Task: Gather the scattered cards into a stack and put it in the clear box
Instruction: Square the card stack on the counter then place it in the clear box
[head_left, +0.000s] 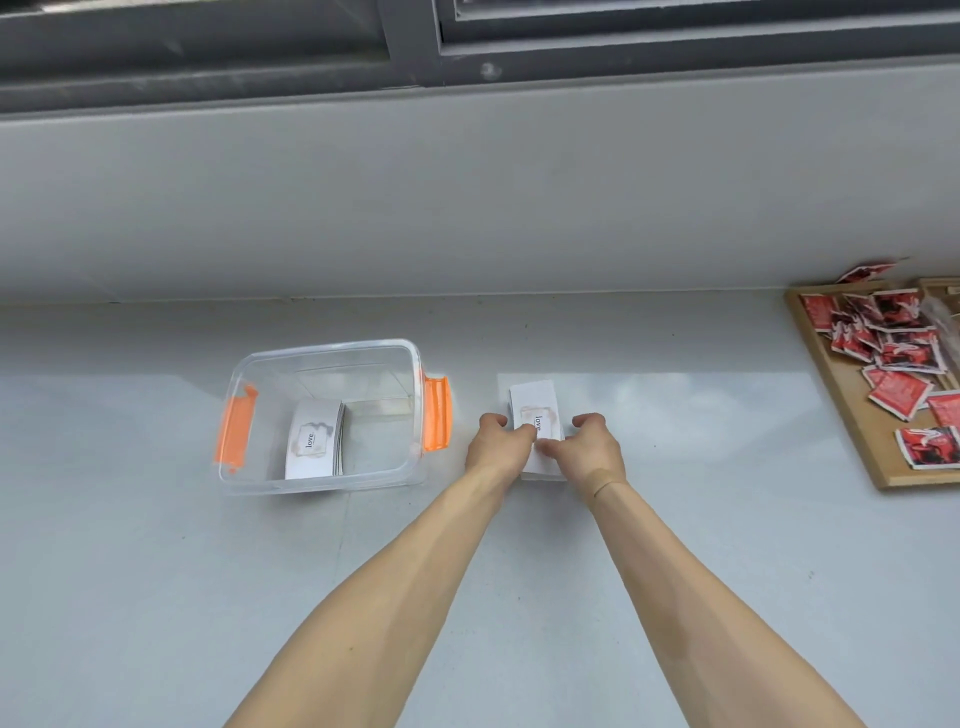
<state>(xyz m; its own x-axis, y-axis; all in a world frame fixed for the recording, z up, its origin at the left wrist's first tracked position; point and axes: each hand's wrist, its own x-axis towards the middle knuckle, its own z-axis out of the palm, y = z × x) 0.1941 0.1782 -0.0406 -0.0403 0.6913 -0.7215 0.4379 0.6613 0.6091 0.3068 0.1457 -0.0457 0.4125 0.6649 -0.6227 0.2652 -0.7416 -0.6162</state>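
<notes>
Landmark: the clear box (260, 470), lid off, orange latches on its two short sides, standing on the pale grey counter (156, 571).
Inside the box: a squared stack of white cards (310, 441) lies on the floor of the box, toward its left half; the top card reads "love".
Left hand (496, 441): just right of the box, fingers curled against the left edge of a second card stack (535, 402).
Second card stack: right of the box, flat on the counter, top card also printed "love"; it is pinched between both hands.
Right hand (589, 444): on the far side of that stack from the box, closed on its right edge.
Far right of the box: a wooden tray (852, 441) of red sachets (896, 395), their print too small to read.
Progress: one stack looks already boxed; no loose cards show on the counter. What seems left is lifting this gathered stack across into the box.
</notes>
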